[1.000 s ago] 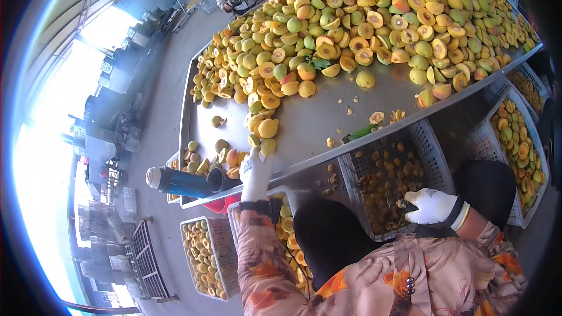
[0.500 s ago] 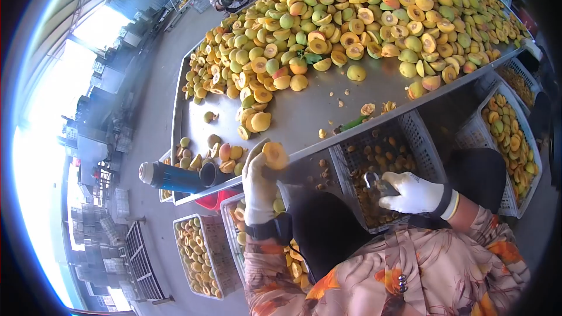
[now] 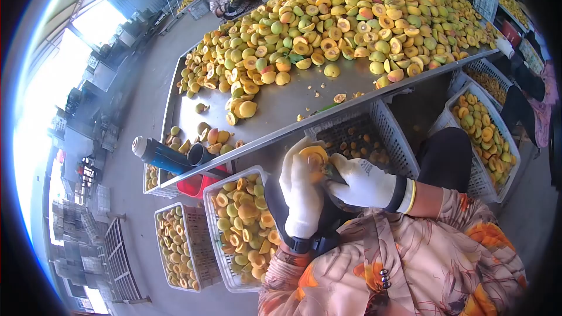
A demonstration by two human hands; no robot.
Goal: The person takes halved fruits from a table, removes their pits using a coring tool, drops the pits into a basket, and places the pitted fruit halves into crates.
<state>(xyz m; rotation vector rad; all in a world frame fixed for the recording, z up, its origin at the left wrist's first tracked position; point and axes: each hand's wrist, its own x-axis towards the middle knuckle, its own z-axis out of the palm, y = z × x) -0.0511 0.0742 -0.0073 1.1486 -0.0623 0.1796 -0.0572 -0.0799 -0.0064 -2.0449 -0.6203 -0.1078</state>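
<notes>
Left grip (image 3: 301,190), white-gloved, is clamped around a stone-fruit half (image 3: 314,155), with fingers on its nine o'clock side and orange flesh showing. At four o'clock the right grip (image 3: 364,181) has thumb and fingers together on a small dark object (image 3: 329,171) that meets or nearly meets the fruit; most of it is hidden, so its shape cannot be told. Such a half should be light in one palm, its skin firm enough for gentle pressure, while the cut flesh is likely wet, soft and easily bruised. Cupping the rounded skin, fingers spread around the back, looks surer than pinching the slick edge; hard squeezing could split it. From the fruit, a plastic crate (image 3: 246,289) of cut fruit (image 3: 249,222) sits between seven and eight o'clock, a grey crate (image 3: 401,140) with small brownish pieces (image 3: 367,140) at two, and a pile of halves (image 3: 351,29) on the metal surface (image 3: 275,108) towards twelve.
</notes>
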